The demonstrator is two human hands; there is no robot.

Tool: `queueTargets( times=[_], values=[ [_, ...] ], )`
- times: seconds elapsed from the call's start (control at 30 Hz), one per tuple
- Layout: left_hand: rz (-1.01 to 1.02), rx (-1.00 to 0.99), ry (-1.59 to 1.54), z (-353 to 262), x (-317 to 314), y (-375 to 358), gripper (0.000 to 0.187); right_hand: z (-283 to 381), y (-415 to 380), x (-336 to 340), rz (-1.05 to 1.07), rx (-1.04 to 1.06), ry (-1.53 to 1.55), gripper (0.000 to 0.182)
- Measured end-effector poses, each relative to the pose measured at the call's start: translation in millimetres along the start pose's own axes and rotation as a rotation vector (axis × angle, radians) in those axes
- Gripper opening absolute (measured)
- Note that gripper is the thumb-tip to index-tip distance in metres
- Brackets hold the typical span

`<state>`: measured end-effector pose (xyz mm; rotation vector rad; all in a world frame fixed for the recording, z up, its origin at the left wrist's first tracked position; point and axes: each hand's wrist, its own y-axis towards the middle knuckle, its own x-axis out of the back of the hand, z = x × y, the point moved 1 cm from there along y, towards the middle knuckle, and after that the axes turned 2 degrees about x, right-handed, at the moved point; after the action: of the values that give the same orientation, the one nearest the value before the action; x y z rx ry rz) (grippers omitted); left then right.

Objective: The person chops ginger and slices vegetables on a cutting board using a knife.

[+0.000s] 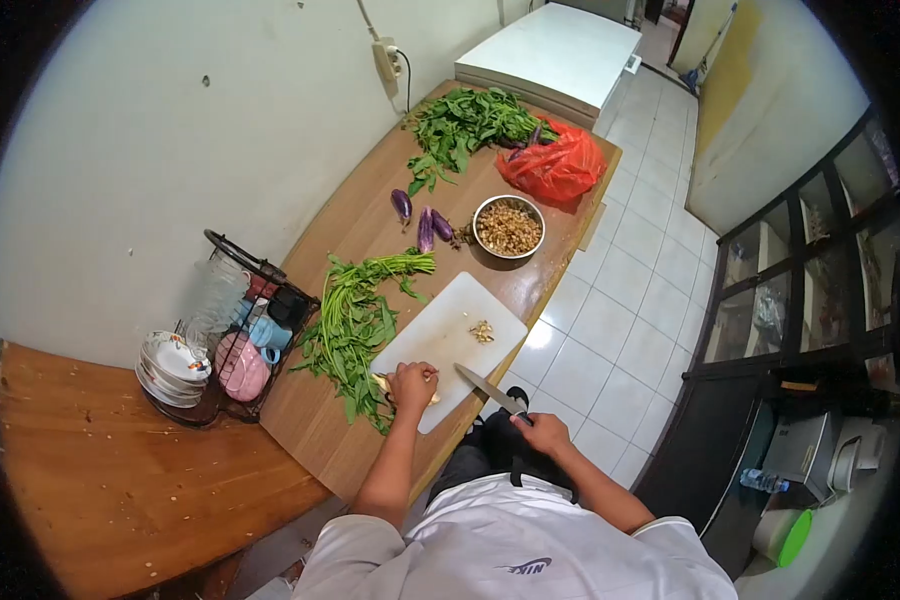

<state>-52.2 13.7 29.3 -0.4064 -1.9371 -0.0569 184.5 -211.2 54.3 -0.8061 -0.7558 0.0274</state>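
Note:
My left hand (411, 387) is closed at the lower left of the white cutting board (448, 320), with a small pale piece showing at its edge; most of what it holds is hidden. In my right hand (542, 434) is the dark handle of a knife (488, 385), its blade over the board's right edge, pointing up and left. Small chopped pieces (482, 331) lie on the board's upper right part. Leafy greens (355, 330) spread along the board's left side. Beyond the board stands a metal bowl (509, 227) full of brown chopped pieces.
Purple eggplants (426, 229) lie left of the bowl. Farther back are more greens (460, 125) and a red plastic bag (555, 165). A dish rack (260, 340) with plates and cups stands at the left. The wooden table's (345, 220) right edge borders the tiled floor.

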Motion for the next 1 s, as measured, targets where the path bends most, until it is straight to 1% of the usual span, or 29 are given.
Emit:
queueTargets(
  times=[0.07, 0.17, 0.23, 0.33, 0.37, 0.4, 0.47, 0.57, 0.7, 0.77, 0.87, 1.0],
  values=[
    [-0.037, -0.029, -0.018, -10, -2, 7, 0.010, 0, 1, 2, -0.006, 0.007, 0.027, 0.072],
    [-0.069, -0.001, -0.063, -27, -2, 20, 0.011, 0, 8, 9, -0.036, 0.043, 0.061, 0.071],
    [-0.011, 0.111, -0.228, -37, -6, 25, 0.013, 1, 14, 17, -0.052, 0.070, 0.077, 0.070],
    [0.028, 0.074, -0.262, -45, -14, 28, 0.018, 2, 25, 30, -0.032, 0.094, 0.109, 0.069],
    [0.041, 0.077, -0.184, -46, -18, 29, 0.023, 2, 30, 34, -0.023, 0.104, 0.103, 0.069],
    [0.042, 0.077, -0.174, -52, -16, 27, 0.023, 2, 36, 37, -0.014, 0.111, 0.098, 0.068],
    [-0.046, 0.053, -0.078, -60, -13, 20, 0.025, 0, 45, 40, 0.002, 0.113, 0.112, 0.069],
    [-0.039, 0.104, -0.124, -63, -19, 16, 0.023, -5, 52, 49, 0.091, 0.132, 0.122, 0.071],
    [-0.067, 0.110, -0.079, -65, -32, 11, 0.022, -13, 56, 53, 0.114, 0.149, 0.088, 0.073],
    [-0.089, 0.179, -0.035, -70, -34, 10, 0.018, -15, 59, 56, 0.210, 0.103, 0.085, 0.075],
    [-0.137, 0.160, -0.098, -66, -43, 9, 0.014, -20, 64, 49, 0.175, 0.136, 0.065, 0.077],
    [-0.164, 0.156, -0.133, -62, -48, 10, 0.011, -20, 68, 48, 0.232, 0.112, 0.016, 0.077]
  ],
)
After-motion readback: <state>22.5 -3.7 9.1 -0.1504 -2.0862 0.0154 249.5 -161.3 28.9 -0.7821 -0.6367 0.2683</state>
